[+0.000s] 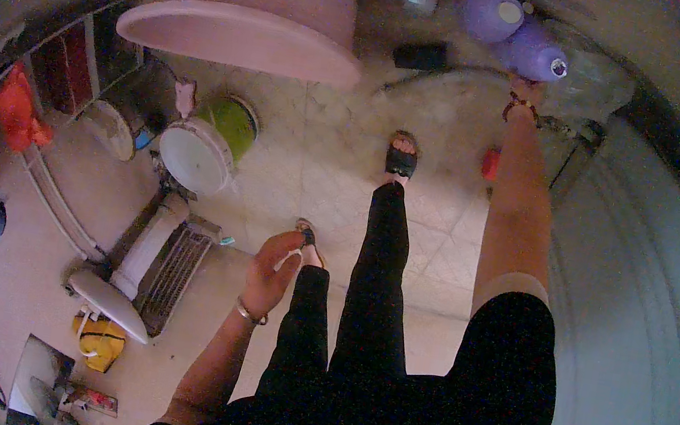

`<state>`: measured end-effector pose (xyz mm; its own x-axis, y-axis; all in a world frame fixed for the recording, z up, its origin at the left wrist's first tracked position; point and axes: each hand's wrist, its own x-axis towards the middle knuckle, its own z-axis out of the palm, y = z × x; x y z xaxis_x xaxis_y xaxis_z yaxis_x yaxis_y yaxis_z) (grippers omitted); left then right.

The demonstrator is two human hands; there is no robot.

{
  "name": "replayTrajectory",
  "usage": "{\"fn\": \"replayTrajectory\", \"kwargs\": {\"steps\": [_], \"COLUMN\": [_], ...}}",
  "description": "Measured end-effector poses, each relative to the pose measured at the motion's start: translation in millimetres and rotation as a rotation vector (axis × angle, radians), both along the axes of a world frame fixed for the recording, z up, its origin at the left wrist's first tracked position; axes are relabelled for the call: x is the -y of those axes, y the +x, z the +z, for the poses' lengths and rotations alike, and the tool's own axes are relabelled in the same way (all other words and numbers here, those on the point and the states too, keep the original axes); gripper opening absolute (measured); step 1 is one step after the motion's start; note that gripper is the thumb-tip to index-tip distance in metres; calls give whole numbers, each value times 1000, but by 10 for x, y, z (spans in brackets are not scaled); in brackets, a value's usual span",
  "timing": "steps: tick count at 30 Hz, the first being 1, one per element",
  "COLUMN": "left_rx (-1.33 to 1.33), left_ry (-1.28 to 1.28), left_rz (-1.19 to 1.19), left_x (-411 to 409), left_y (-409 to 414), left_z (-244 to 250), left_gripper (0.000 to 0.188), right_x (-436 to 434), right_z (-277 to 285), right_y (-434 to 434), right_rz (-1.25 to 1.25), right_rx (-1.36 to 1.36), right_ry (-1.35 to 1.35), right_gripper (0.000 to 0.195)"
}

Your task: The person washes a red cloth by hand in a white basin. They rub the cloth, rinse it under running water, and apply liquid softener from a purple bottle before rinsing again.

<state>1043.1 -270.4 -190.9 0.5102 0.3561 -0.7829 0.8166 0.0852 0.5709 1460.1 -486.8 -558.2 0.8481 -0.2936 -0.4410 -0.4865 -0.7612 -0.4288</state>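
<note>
My right arm reaches far forward, and my right hand (525, 89) is at a purple bottle (532, 53), gripping it; the bottle hides most of the fingers. This bottle leans towards the lower right and shows a pale ring at its top. Against it, on the left, is a second purple container (487, 10) with a white round cap. My left hand (273, 265) hangs in the air over my left foot, thumb and fingers apart, with nothing in it. A beaded bracelet is on the right wrist, a metal bangle on the left.
A large pink plastic tub (244, 17) leans at the top. A bucket with a white lid (195, 156) stands on the tiled floor (324, 143), beside a floor drain or rack (176, 280). Grey-blue panel (627, 338) lines my right. An orange-red bag (19, 108) hangs at left.
</note>
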Motion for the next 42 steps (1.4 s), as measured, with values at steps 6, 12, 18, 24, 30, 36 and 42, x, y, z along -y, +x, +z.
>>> {"fn": "replayTrajectory", "kwargs": {"steps": [6,12,18,24,30,36,42], "left_rx": [63,173,267,350,462,352,160], "left_ry": [18,-71,-121,79,593,763,931], "left_rz": [67,268,505,473,612,998,1304], "left_x": [-19,-150,-224,-843,-689,-1663,-1477], "left_y": [-153,-316,-847,-1538,-2983,-5259,-6889], "left_z": [73,243,505,1360,1748,2536,2716], "left_gripper": [28,28,35,39,38,37,34], "right_x": [-177,-51,-509,-1224,-1852,-3455,-4007], "right_z": [267,933,2568,3962,5166,6094,6633], "right_y": [-70,-807,-1908,-3269,-4496,-6090,-7392], "right_rz": [-9,175,559,1038,1589,1710,1915], "right_rx": [66,261,54,-99,-187,-291,-299], "right_ry": [117,243,157,311,385,710,906], "right_gripper": [56,61,52,57,61,56,60]}}
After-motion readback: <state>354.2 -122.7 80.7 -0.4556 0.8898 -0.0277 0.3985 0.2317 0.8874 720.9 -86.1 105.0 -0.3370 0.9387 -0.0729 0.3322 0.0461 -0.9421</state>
